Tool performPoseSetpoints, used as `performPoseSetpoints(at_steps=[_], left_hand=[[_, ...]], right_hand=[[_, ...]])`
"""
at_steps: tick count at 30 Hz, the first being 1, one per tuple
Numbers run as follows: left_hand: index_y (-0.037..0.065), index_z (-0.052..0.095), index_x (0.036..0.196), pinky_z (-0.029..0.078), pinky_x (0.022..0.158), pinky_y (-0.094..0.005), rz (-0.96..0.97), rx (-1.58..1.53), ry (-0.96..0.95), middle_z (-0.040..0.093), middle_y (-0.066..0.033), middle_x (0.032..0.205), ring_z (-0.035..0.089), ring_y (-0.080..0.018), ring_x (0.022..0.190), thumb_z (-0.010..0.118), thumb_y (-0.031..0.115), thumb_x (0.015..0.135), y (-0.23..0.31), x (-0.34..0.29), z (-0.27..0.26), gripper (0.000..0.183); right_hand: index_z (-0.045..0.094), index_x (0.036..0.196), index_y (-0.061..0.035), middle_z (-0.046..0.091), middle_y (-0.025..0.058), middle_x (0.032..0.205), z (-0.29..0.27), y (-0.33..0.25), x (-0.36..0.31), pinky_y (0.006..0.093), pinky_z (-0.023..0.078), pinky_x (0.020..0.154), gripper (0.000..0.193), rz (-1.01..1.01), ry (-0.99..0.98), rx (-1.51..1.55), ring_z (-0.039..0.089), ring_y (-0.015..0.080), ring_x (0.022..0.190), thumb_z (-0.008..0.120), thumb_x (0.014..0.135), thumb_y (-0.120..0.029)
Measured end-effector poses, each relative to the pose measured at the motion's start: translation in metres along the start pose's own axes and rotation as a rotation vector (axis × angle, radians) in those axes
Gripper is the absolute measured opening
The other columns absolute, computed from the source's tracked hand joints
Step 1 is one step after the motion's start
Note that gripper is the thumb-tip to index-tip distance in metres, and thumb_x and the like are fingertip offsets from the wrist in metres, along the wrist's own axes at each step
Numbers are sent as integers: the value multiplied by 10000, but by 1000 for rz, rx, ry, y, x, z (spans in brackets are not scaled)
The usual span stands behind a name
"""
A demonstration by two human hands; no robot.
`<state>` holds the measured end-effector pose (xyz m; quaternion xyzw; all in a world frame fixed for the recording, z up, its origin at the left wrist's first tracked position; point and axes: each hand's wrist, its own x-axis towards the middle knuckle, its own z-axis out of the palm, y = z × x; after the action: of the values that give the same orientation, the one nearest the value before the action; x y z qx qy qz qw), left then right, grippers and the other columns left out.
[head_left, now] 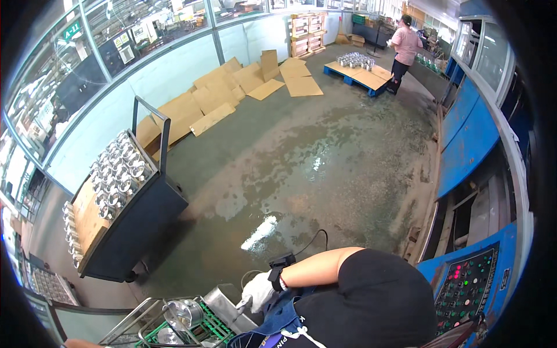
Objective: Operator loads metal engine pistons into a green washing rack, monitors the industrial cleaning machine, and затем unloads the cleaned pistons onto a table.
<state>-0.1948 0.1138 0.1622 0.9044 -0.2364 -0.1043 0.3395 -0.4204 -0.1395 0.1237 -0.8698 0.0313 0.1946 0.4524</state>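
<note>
Head view: gloved right hand [260,292] at grey metal box [223,303] (grip cannot be told). Silvery cups [187,314]: left of hand, beyond box, on green lattice [219,326]

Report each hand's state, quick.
Left hand: out of view; cannot be told.
Right hand: gloved, beside the grey metal container; whether its grip is open or closed cannot be told.

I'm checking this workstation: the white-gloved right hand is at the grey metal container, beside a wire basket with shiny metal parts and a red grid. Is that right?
Not quite: the grid is green, not red, as the head view shows. The white-gloved right hand is indeed at the grey metal container, beside the wire basket with shiny metal parts.
</note>
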Motion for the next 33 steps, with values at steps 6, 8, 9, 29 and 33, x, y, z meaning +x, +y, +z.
performPoseSetpoints(at_steps=[6, 8, 9, 29, 33], left_hand=[[-57, 523, 1302, 589, 725, -391, 8, 28, -7, 670, -187, 1050, 694, -289, 894, 628, 18, 821, -4, -5, -5, 497], [-57, 526, 1298, 589, 719, -390, 10, 34, -8, 671, -185, 1044, 694, -289, 886, 626, 14, 818, -2, -8, -6, 496], [-57, 528, 1296, 589, 715, -389, 9, 39, -14, 671, -185, 1041, 695, -288, 882, 626, 13, 816, -3, -10, -8, 495], [-56, 559, 1259, 592, 649, -376, -44, 98, 0, 681, -171, 986, 701, -280, 800, 614, -21, 781, -10, -34, -15, 482], [-55, 565, 1252, 593, 635, -374, -190, 86, 49, 682, -168, 975, 703, -278, 783, 611, -28, 774, -11, -68, -15, 481]], right_hand=[[699, 1215, -188, 730, 142, 1028, -6, -16, -11, 405, 507, 804, 500, -26, -22, 230, 676, 312, 928, 698, 740, -345], [702, 1207, -184, 731, 145, 1022, 11, -5, 1, 393, 508, 806, 490, -47, -40, 117, 679, 303, 933, 689, 738, -323], [704, 1199, -180, 732, 145, 1016, 17, 1, 4, 388, 509, 800, 480, -64, -22, 134, 680, 301, 926, 684, 738, -314], [745, 980, -113, 711, 123, 782, 14, 2, 6, 405, 500, 634, 338, 130, 33, 44, 654, 285, 669, 669, 722, -319], [688, 1248, -165, 718, 119, 892, 7, -13, -11, 349, 495, 708, 531, -145, -42, 189, 644, 194, 776, 696, 744, -332]])
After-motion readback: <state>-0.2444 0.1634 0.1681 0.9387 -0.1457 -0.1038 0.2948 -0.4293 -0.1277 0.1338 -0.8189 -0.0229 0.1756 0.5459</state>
